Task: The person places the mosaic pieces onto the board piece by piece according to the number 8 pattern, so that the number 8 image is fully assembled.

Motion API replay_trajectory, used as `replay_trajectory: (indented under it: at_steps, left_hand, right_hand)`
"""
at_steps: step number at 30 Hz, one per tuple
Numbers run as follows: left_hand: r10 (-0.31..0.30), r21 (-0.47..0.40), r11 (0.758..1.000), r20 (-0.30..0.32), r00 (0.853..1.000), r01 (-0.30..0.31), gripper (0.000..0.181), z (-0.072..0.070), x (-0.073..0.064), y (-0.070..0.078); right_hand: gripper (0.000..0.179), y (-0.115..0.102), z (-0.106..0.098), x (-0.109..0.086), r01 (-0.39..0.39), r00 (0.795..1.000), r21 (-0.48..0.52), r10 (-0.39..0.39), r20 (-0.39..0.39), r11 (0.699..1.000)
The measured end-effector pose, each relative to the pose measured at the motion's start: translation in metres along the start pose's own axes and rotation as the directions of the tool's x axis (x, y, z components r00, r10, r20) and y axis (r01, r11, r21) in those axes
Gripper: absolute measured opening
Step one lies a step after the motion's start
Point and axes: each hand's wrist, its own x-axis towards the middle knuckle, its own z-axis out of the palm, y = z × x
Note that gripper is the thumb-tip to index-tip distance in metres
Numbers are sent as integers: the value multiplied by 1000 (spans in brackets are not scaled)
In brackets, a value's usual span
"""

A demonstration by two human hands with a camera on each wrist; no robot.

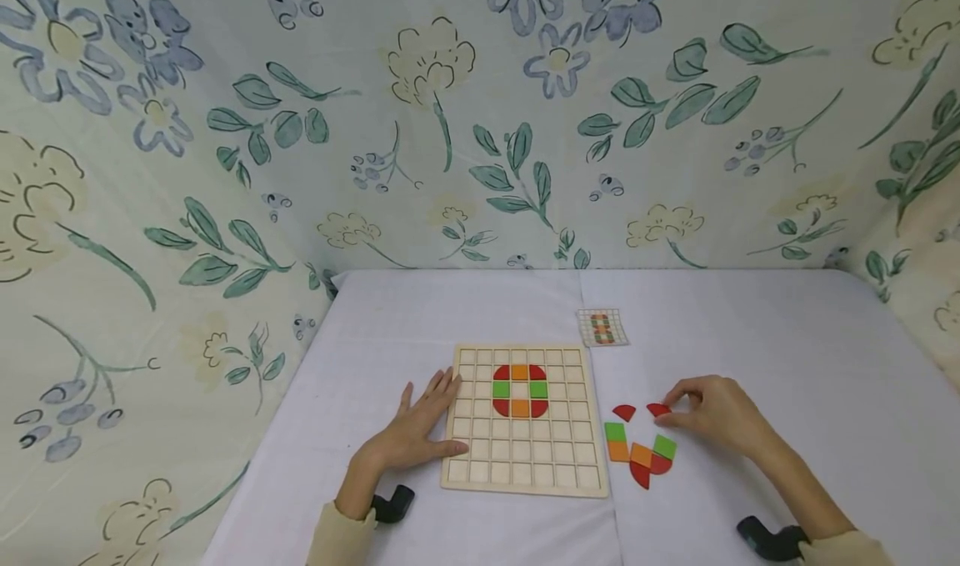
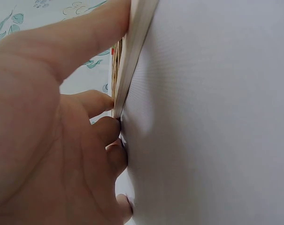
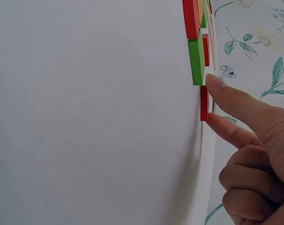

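Observation:
A wooden grid board [image 1: 525, 468] lies on the table with a ring of red, orange and green pieces [image 1: 521, 372] set in its upper middle cells. My left hand [image 1: 411, 428] rests at the board's left edge, fingers spread; the thumb lies over the rim, and the wrist view shows the board's side [image 2: 132, 56] against the fingers. To the right of the board, my right hand [image 1: 723, 416] pinches a red quarter-circle piece [image 1: 657, 409] between thumb and index finger, its other fingers curled. In the right wrist view this red piece [image 3: 204, 104] appears edge-on at the fingertips.
Another red quarter-circle [image 1: 624, 413] lies just left of the pinched one. Below are green squares [image 1: 664, 446], orange squares [image 1: 618, 451] and more red quarter-circles [image 1: 640, 474]. A small pattern card [image 1: 602, 328] lies past the board's upper right corner. Floral cloth [image 1: 450, 132] hangs behind the table.

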Motion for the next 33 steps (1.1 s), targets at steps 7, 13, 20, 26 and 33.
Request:
replay_trajectory:
  at_steps: [7,13,20,26,33]
  left_hand:
    - [-1,1,1000,-2,1000,1,106,0,-1,0]
    - [2,-3,1000,-9,1000,-2,106,0,-1,1]
    - [12,-9,1000,-12,1000,-12,105,1,0,-1]
    - [12,-12,1000,-16,1000,-12,106,1,0,0]
    - [11,-5,1000,-13,1000,-11,105,1,0,0]
  right_hand:
    - [27,4,2,1,-16,999,40,15,29,999]
    - [30,5,6,2,-2,1000,51,2,5,999]
    - [27,1,7,3,-4,999,32,5,-37,999]
    - [29,-20,10,3,3,998,42,0,-59,999]
    - [28,-66,26,1,36,998,100,-32,-46,994]
